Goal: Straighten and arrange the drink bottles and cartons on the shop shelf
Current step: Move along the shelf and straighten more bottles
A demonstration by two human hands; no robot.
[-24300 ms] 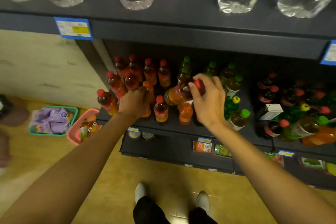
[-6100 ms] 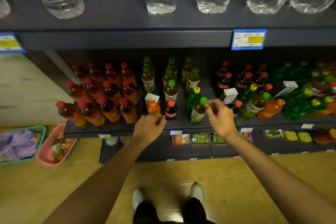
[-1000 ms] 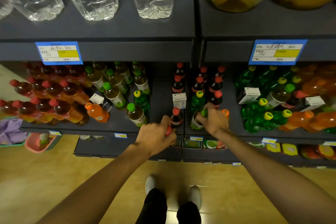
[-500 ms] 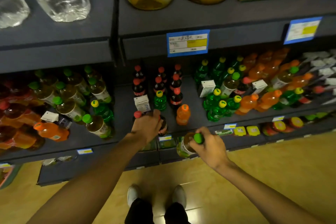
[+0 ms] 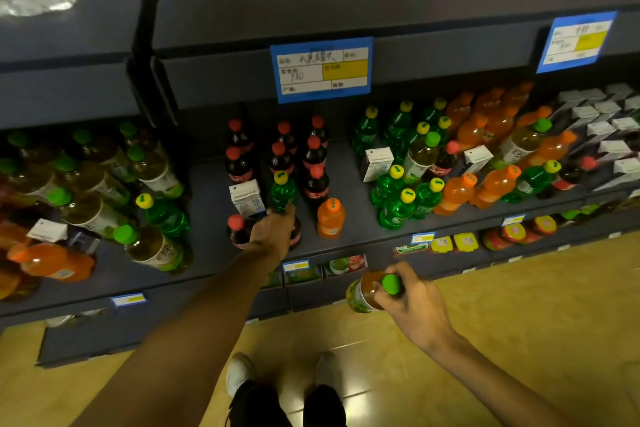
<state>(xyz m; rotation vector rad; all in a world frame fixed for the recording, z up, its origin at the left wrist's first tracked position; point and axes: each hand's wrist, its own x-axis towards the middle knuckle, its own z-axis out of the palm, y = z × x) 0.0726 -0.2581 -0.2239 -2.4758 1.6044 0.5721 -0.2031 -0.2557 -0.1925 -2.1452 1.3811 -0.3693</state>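
Observation:
My left hand point(image 5: 273, 230) rests on the dark shelf point(image 5: 207, 215), closed around a red-capped cola bottle point(image 5: 237, 230) at the front edge. A white carton point(image 5: 246, 199) and a green bottle with a yellow cap point(image 5: 283, 191) stand just behind it. An orange bottle point(image 5: 330, 218) stands alone to the right. My right hand point(image 5: 412, 302) is off the shelf, over the floor, gripping a green-capped tea bottle point(image 5: 363, 293) by its neck. Red-capped cola bottles point(image 5: 313, 158) stand in rows at the back.
Tea bottles point(image 5: 90, 177) crowd the shelf's left; green, orange and cola bottles mixed with white cartons point(image 5: 377, 163) fill the right. Blue price tags point(image 5: 322, 69) hang on the shelf above, which holds jars. Lower shelf holds small packs point(image 5: 453, 242). My shoes point(image 5: 239, 374) stand on yellow floor.
My right hand has lifted the green-capped tea bottle off the shelf and drawn it down and back over the floor. The view has shifted right. My left hand stays on the cola bottle.

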